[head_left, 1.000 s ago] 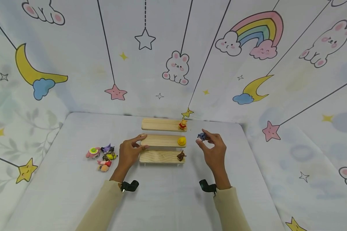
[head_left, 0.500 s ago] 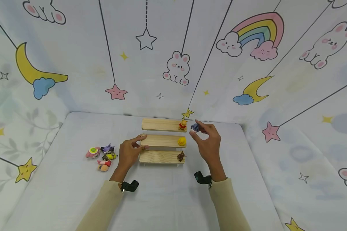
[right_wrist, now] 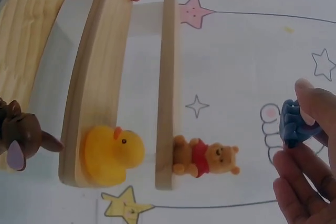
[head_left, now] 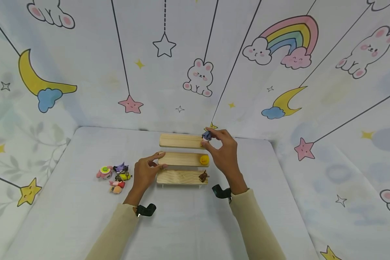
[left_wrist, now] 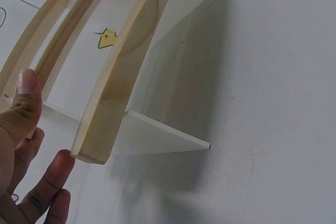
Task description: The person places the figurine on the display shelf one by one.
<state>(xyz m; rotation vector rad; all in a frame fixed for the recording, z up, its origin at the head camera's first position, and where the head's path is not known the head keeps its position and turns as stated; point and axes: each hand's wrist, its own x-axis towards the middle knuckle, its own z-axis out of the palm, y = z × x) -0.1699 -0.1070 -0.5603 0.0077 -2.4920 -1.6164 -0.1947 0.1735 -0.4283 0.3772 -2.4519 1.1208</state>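
My right hand [head_left: 225, 148] pinches a small blue figurine [right_wrist: 294, 123] between thumb and fingers. In the head view it overlaps the right end of the top shelf board, mostly hiding the bear figurine in a red shirt [right_wrist: 205, 156] that sits there. With thumb and fingers, my left hand [head_left: 146, 171] holds the left end of the middle board of the three-tier wooden shelf [head_left: 180, 159]. A yellow rubber duck [right_wrist: 110, 156] sits at the middle board's right end. Below it, a brown figurine [head_left: 203, 176] occupies the right end of the lowest board.
To the left of the shelf, several figurines lie grouped on the white cloth: a pink one [head_left: 104, 172], a purple one [head_left: 121, 167], a yellow-and-black one [head_left: 123, 176] and a red-and-peach one [head_left: 117, 187]. A printed backdrop [head_left: 169, 90] rises behind the shelf.
My right hand has moved left and toward the back with the blue figurine, from beside the shelf to the top board's right end. The left hand has stayed on the middle board.
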